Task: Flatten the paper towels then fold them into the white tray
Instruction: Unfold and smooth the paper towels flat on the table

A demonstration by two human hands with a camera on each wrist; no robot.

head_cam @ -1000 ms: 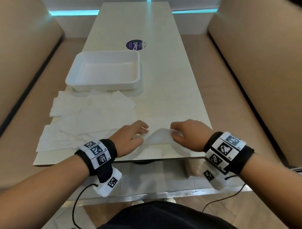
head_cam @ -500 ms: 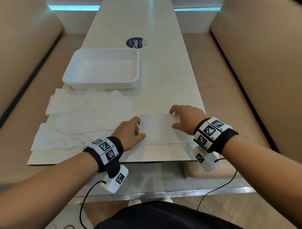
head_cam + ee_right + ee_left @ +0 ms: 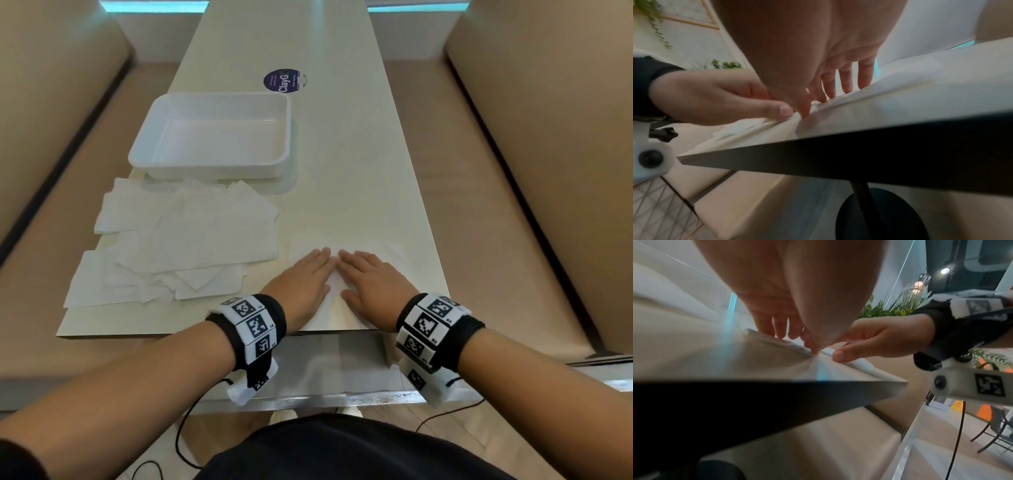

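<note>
One white paper towel [image 3: 373, 251] lies spread on the table near the front edge. My left hand [image 3: 305, 281] and right hand [image 3: 366, 279] press flat on it side by side, fingers straight and fingertips almost touching. In the left wrist view my left hand [image 3: 781, 327] lies flat on the towel with my right hand [image 3: 869, 344] beside it. The right wrist view shows my right hand [image 3: 840, 81] flat on the towel [image 3: 890, 84]. A loose pile of paper towels [image 3: 178, 246] lies to the left. Behind the pile stands the white tray [image 3: 205, 169], with nothing in it.
The long pale table [image 3: 342, 154] runs away from me, with a round purple sticker [image 3: 284, 80] beyond the tray. Tan bench seats [image 3: 513, 205] flank both sides. The table's front edge [image 3: 205, 334] is right under my wrists.
A second ago both hands pinched the crumpled towel by its ends. They then spread it flat, and now both palms have come together on its middle.
</note>
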